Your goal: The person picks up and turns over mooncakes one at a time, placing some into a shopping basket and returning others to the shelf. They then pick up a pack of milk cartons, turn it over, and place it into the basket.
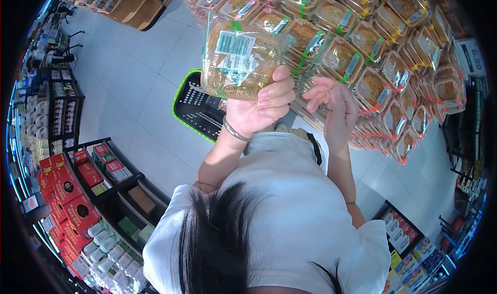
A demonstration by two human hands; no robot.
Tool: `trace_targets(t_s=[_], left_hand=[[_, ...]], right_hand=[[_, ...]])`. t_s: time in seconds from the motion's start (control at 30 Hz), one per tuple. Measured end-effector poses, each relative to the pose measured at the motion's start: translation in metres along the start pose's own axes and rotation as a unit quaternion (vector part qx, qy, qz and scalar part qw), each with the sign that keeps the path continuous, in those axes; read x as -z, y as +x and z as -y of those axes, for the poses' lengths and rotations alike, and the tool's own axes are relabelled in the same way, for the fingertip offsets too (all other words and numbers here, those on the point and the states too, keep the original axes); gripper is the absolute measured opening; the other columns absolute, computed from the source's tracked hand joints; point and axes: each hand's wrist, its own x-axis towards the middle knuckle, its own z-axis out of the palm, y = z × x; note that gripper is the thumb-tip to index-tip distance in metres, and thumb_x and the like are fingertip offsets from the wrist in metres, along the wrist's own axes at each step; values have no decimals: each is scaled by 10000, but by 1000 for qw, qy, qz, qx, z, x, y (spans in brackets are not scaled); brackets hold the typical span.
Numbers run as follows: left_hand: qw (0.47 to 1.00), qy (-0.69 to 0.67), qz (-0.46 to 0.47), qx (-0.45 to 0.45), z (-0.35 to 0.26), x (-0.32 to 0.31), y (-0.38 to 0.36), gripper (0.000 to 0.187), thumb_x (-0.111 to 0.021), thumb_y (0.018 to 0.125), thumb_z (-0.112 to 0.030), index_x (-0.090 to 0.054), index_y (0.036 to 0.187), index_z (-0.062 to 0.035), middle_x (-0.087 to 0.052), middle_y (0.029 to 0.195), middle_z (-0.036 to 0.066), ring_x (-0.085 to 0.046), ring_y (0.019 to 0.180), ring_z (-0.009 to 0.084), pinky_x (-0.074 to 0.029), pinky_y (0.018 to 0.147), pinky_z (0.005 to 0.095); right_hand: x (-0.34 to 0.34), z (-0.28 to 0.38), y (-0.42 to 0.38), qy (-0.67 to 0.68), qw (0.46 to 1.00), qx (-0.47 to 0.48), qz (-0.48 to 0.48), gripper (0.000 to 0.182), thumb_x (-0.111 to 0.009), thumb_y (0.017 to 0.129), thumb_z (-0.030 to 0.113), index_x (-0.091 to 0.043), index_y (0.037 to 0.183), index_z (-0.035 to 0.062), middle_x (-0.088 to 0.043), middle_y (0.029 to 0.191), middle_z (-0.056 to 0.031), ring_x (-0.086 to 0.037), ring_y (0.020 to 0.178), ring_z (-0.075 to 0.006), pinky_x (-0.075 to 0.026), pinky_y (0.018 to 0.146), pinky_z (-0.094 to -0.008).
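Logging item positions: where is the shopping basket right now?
Head view, left of centre: the black, green-rimmed shopping basket sits on the floor below the held pastry pack, beside the left hand.

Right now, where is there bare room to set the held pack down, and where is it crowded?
The left hand holds the pack; the right hand is empty. Bare room: the black basket below the pack, and the floor between basket and red boxes. Crowded: the stacked packs, edge to edge.
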Motion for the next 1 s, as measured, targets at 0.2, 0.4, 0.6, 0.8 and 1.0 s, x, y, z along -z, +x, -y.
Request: trace_targets(t_s=[0.2,0.4,0.6,0.8,1.0], left_hand=[[1000,17,-11,-15,-6,2,-6,196,-406,955,-206,-428,921,-14,-422,688,45,-404,601,134,-369,492,244],[946,264,-155,-105,-21,5,-22,425,-476,911,-394,-462,1017,18,-426,716,36,-378,589,114,-343,517,248],[668,581,-398,-241,-14,-10,-12,466,-348,1007,-349,-474,1256,25,-567,1154,82,-548,1005,135,-428,887,272],[537,699,-397,-258,-10,-5,-12,380,-376,1001,-332,-547,1043,5,-490,772,-24,-397,689,53,-345,601,207],[526,727,-380,-225,-5,-15,-16,308,-445,986,-280,-547,1016,9,-486,758,-25,-381,698,42,-341,604,202]], right_hand=[[-3,-1,2,-28,1000,-5,3,329,-381,991,198,-589,1074,-43,-650,821,-101,-540,640,-85,-447,598,-223],[-6,2,5,-24,997,-54,50,315,-405,984,199,-570,1109,-38,-646,830,-88,-545,671,-81,-448,603,-218],[-16,-7,1,24,984,-143,107,401,-435,984,237,-402,1282,-29,-629,912,-97,-569,699,-95,-468,617,-226],[-20,-14,2,46,982,-160,87,346,-471,971,205,-459,1214,-42,-634,855,-101,-586,668,-90,-469,587,-216],[-19,-15,3,70,982,-170,46,278,-498,961,200,-525,1124,-23,-636,789,-95,-578,625,-88,-470,577,-215]])
